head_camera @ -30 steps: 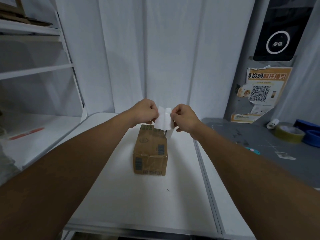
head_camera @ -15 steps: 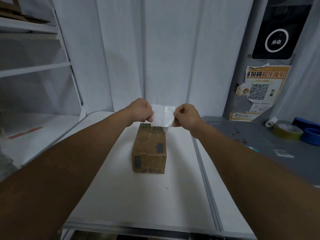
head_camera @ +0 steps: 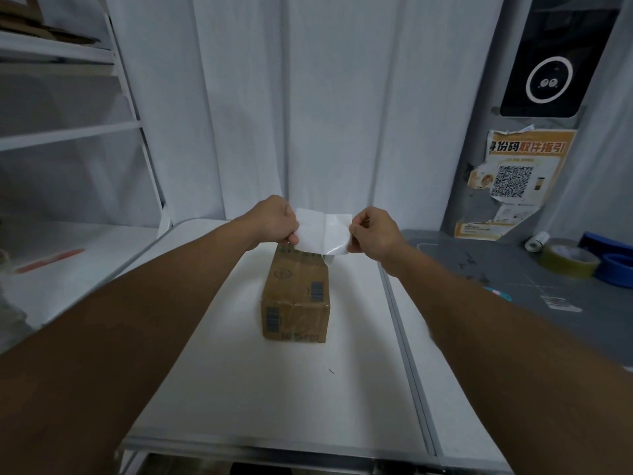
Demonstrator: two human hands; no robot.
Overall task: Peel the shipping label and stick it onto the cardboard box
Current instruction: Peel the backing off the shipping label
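A brown cardboard box [head_camera: 296, 296] with barcodes lies on the white table [head_camera: 239, 389], its long side running away from me. Above its far end I hold a white shipping label [head_camera: 323, 233] stretched between both hands. My left hand [head_camera: 274, 219] pinches the label's left edge and my right hand [head_camera: 371, 233] pinches its right edge, where a glossy corner curls downward. The label hangs in the air just above the box's far end; I cannot tell whether it touches it.
To the right stands a grey table [head_camera: 513, 286] with a yellowish tape roll [head_camera: 570, 260], a blue roll [head_camera: 618, 270] and a small white roll [head_camera: 536, 241]. White shelves [head_camera: 68, 135] stand at the left. White curtains hang behind.
My hands have pulled apart, spreading the label wider and flatter between them. The box has not moved.
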